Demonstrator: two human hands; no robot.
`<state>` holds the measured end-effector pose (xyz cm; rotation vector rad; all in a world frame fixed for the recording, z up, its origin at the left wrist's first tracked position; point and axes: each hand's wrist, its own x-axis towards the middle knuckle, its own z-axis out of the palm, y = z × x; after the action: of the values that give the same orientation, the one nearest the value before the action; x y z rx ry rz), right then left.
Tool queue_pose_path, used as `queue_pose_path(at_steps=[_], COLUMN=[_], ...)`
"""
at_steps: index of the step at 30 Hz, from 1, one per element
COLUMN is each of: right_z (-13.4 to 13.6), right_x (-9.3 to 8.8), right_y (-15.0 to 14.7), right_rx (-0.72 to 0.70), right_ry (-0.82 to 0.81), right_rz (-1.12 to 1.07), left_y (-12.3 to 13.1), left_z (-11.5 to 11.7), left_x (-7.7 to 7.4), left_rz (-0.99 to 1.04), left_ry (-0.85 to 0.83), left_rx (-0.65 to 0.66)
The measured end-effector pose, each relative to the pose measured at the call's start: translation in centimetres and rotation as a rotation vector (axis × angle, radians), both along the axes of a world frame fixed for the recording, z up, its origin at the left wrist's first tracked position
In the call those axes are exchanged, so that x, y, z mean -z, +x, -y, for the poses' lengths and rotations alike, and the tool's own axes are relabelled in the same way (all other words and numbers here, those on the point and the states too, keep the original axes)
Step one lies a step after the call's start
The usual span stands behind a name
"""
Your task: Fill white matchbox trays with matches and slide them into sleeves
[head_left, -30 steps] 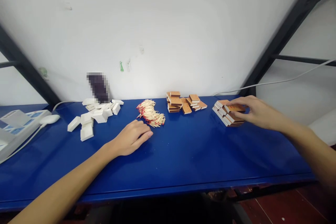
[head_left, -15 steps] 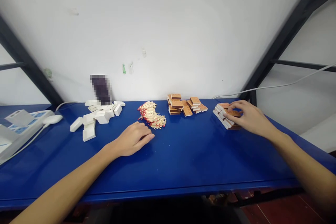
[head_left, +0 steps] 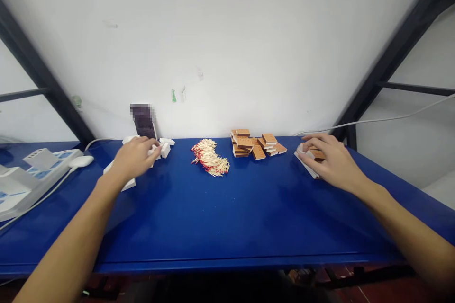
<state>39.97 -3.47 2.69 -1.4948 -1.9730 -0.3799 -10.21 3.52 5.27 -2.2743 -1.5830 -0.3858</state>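
Note:
My left hand [head_left: 137, 158] is over the pile of white matchbox trays [head_left: 165, 149], its thumb and forefinger closed about one small tray; the palm hides much of the pile. At the right, my right hand [head_left: 329, 158] rests at a stack of matchboxes [head_left: 317, 155], with thumb and fingers closed round a box at the near left of the stack. Part of that stack is covered by the fingers. Between the hands lies a heap of red-tipped matches [head_left: 211, 158]. Several orange-brown matchbox sleeves [head_left: 244, 143] are piled just right of it.
A white power strip [head_left: 53, 170] with plugs and a cable stands at the far left. A dark, pixelated upright object [head_left: 144, 120] leans on the wall behind the trays. Dark metal posts [head_left: 377, 71] flank the blue table [head_left: 213, 227].
My left hand has moved left from beside the matches to the white trays. The right hand stays at its stack, its fingers shifted to the left side. The view has shifted slightly.

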Motion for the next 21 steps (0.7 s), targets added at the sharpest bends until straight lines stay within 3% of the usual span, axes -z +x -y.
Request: queue_pose_path(at_steps=[2, 6, 13, 16, 21], right_z=[-0.3, -2.7, -8.1, -8.9, -9.4], right_x=[-0.1, 0.3, 1.4, 2.1, 3.1], right_y=[-1.6, -3.3, -3.1, -3.5, -4.1], right_rx=[-0.066, -0.004, 0.143, 0.139, 0.099], right_ry=[-0.025, -0.036, -0.160, -0.199, -0.090], right_rz=[-0.055, -0.024, 0.129, 0.120, 0.032], left_y=[-2.9, -5.9, -4.5, -4.1, -4.1], left_z=[-1.0, -2.0, -1.7, -1.6, -1.6], left_x=[0.1, 1.0, 1.3, 1.3, 1.0], left_rz=[-0.027, 0.006, 0.092, 0.089, 0.110], left_ry=[-0.002, -0.062, -0.140, -0.123, -0.191], left_rx=[-0.124, -0.147, -0.036, 0.026, 0.123])
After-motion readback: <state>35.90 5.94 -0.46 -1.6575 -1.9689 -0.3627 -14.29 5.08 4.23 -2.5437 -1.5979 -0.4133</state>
